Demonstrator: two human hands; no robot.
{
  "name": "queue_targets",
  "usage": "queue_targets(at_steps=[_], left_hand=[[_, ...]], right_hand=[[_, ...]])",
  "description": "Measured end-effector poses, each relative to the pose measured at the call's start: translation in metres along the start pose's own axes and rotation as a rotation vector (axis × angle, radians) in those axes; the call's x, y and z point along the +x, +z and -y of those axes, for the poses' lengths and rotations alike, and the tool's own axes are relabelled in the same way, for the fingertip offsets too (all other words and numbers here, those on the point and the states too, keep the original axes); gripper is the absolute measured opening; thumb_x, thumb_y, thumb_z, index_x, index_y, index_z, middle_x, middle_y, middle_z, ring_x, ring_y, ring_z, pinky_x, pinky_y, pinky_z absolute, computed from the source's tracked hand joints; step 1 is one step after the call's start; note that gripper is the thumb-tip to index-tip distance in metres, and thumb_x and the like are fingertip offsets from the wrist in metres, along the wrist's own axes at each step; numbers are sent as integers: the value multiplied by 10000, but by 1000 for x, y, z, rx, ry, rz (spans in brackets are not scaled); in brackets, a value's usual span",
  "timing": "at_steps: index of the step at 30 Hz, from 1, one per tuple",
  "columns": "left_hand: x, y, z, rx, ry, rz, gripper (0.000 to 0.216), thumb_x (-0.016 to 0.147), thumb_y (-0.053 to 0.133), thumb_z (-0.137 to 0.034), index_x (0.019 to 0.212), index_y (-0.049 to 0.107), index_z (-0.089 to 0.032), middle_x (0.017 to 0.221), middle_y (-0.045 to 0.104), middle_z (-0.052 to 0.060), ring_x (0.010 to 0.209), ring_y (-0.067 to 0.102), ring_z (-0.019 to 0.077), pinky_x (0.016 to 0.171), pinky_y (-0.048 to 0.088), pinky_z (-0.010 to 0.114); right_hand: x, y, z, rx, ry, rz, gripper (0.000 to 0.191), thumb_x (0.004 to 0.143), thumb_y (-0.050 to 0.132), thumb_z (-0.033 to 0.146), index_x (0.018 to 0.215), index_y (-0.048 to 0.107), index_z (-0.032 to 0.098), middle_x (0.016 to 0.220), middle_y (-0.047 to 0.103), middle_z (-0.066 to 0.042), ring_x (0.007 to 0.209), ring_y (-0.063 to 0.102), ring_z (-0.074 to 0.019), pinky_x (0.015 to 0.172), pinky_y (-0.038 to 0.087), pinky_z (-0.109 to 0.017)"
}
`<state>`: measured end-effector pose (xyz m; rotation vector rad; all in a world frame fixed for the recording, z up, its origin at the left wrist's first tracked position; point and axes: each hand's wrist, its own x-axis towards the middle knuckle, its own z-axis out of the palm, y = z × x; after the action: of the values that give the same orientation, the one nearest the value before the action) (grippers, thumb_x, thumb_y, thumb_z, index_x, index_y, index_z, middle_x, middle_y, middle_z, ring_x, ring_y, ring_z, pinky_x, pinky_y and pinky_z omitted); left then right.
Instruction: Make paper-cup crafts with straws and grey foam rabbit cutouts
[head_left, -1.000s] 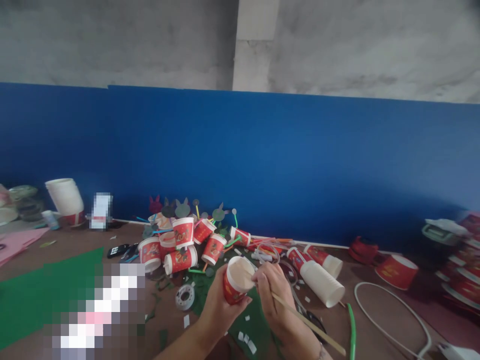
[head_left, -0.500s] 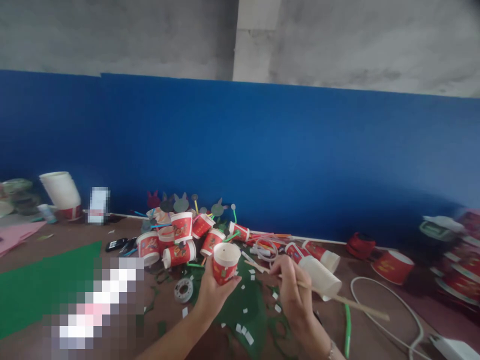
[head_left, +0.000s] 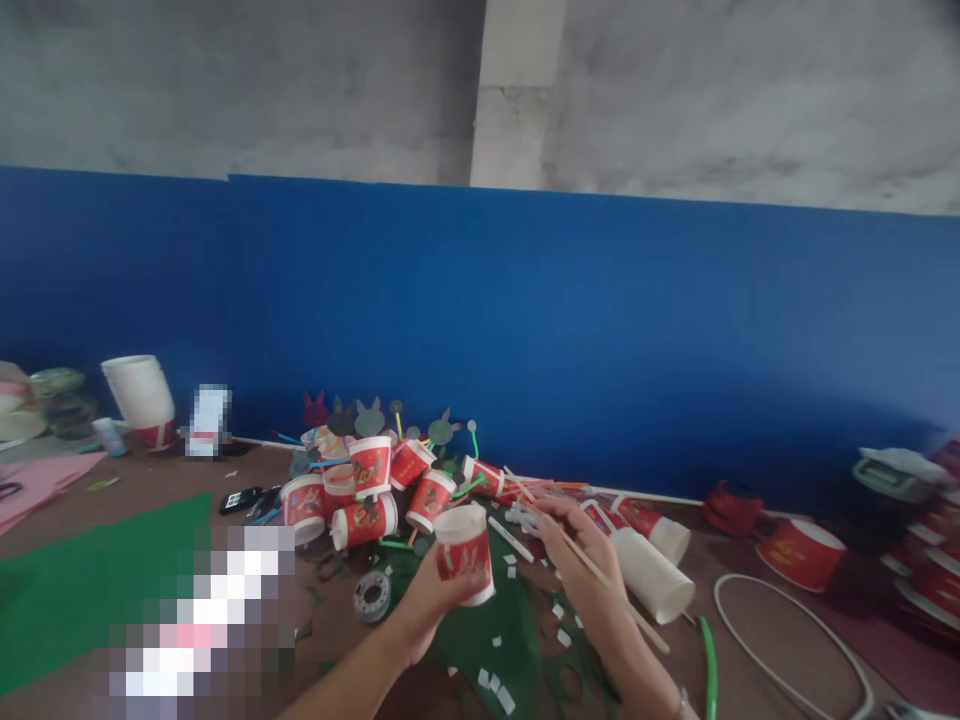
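My left hand [head_left: 429, 598] is wrapped round a red and white paper cup [head_left: 465, 553], held above the table with its wider end down and tilted a little. My right hand [head_left: 581, 560] pinches a long thin wooden stick [head_left: 592, 570], which runs from beside the cup pile down to the right. Stick and cup are apart. Under both hands lies a dark green felt sheet [head_left: 495, 640] with small white scraps on it.
A pile of red paper cups [head_left: 367, 490] with coloured straws sits behind my hands. Stacked cups [head_left: 649, 570] lie on their side to the right, next to a white cable loop [head_left: 795, 640]. A green sheet [head_left: 90, 580] covers the left; a tape roll [head_left: 373, 596] is near the pile.
The stick has come out of the cup and my right hand has swung it up toward the pile. My left hand has turned the cup over, its opening now down.
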<state>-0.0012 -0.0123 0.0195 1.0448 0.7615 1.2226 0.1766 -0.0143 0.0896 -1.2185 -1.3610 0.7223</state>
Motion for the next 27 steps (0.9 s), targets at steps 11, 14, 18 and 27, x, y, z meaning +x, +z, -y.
queue_targets(at_steps=[11,14,18,27], left_hand=[[-1,-4,10,570,454,2,516,645,657,-131,1137,517,-192,1071,614,74,982,581,232,894,468,367],[-3,-2,6,576,443,66,519,634,652,-102,1126,514,-191,1046,614,66,955,583,224,884,467,370],[-4,-2,7,540,405,130,567,613,648,-61,1145,500,-194,1055,616,64,957,579,226,876,467,367],[-1,-8,24,517,248,162,579,580,688,-82,1124,522,-188,991,644,40,863,593,197,790,489,320]], right_hand=[[-14,-6,18,-208,-260,165,271,897,434,383,804,584,177,698,609,-35,657,564,-166,607,451,-265],[-17,1,18,-362,-387,289,215,913,407,282,814,570,183,786,630,-54,750,580,-181,698,454,-294],[-17,8,11,-461,-477,341,204,910,391,200,816,572,185,833,645,-62,803,590,-189,754,457,-315],[-15,16,-6,-572,-515,362,195,882,420,155,786,588,175,795,640,-57,764,593,-180,703,460,-282]])
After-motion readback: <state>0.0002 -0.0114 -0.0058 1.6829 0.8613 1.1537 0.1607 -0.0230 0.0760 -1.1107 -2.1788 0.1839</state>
